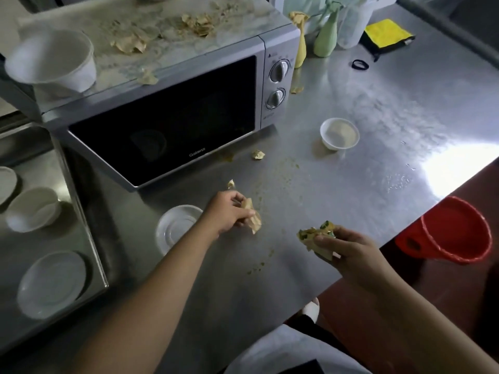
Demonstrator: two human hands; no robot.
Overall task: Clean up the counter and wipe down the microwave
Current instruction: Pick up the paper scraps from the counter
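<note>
Red bin [456, 230] rt of counter [378, 109]

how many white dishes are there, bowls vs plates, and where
Bowls: 3 — on the microwave, on the counter, in the left tray
Plates: 3 — by the left hand, two in the tray
Total: 6

- Left hand [229, 211] gripping crumpled tan scrap [253, 218] just above steel counter [351, 184]
- Right hand [348, 249] holding wad of scraps with green bits [316, 234] near counter edge
- Silver microwave [167, 125] door closed, torn scraps [197, 24] and white bowl [54, 60] on top
- Small bowl of powder [339, 133] right of microwave
- Red bin [456, 230] below counter edge, right
- Yellow cloth [384, 33] far back
- White dish [175, 228] beside left wrist
</note>
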